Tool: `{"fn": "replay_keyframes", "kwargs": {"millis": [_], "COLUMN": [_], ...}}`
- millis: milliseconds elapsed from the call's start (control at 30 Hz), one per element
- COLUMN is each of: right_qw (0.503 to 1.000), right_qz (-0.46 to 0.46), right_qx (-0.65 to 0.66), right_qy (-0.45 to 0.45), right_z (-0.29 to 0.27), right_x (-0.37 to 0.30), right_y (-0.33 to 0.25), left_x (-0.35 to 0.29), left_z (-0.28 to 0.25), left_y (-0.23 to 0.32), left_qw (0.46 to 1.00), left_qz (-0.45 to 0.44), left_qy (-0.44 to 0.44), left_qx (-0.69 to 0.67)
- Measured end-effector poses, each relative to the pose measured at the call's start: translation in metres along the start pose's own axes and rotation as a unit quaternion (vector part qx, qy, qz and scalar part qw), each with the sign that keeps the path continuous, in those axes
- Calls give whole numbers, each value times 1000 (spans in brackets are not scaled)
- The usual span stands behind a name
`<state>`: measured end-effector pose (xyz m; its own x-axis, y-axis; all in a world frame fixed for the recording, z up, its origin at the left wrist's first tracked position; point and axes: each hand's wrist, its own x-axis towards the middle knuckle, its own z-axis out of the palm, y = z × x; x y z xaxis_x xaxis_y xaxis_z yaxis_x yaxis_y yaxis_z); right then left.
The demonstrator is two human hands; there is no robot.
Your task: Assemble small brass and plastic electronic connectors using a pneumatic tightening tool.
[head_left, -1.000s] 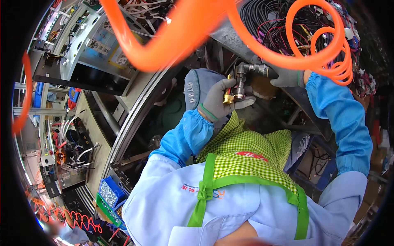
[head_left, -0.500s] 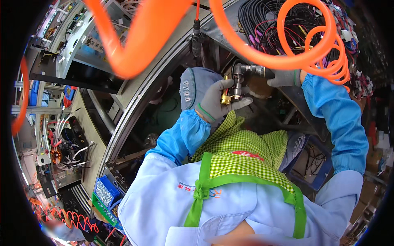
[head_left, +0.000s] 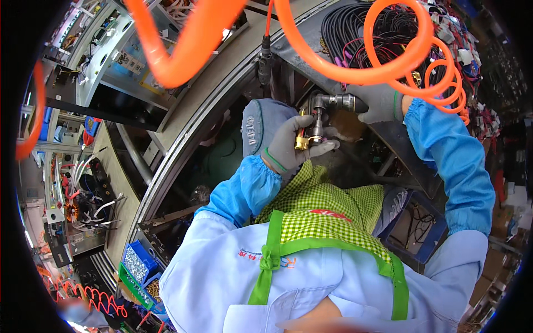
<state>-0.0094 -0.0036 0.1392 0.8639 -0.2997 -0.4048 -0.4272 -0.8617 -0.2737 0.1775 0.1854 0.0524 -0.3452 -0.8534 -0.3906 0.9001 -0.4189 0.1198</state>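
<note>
Beyond the left side of the apron point(head_left: 302, 205), our left hand point(head_left: 287, 144) grips a brass fitting point(head_left: 301, 143), just as half a second ago; the hand hides some of it, but a shiny golden ring shows. Right beside it, the silver angle tool point(head_left: 336, 102) bends square, socket end toward the apron; we cannot tell whether the two touch. Beyond the apron's right side, our right hand point(head_left: 383, 104) closes around the tool's back end, covering it. More of that hand now shows below the orange hose point(head_left: 333, 68).
</note>
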Motion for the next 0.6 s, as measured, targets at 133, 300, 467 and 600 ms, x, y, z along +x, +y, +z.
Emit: {"fn": "replay_keyframes", "kwargs": {"millis": [133,300,467,600], "right_qw": [999,993,953,850], "right_qz": [-38,56,88,-100], "right_qx": [19,-101,-286,-509], "right_qy": [-1,-9,39,93], "right_z": [-4,-62,-125,-126], "right_x": [-1,1,-1,20], "right_y": [14,-3,34,99], "left_x": [0,6,9,14], "left_z": [9,-13,-38,-31], "left_y": [4,-9,-23,-23], "left_qw": [999,996,996,997], "left_qz": [-2,9,-82,-76], "left_qy": [10,-22,-19,-29], "left_qx": [31,82,0,13]}}
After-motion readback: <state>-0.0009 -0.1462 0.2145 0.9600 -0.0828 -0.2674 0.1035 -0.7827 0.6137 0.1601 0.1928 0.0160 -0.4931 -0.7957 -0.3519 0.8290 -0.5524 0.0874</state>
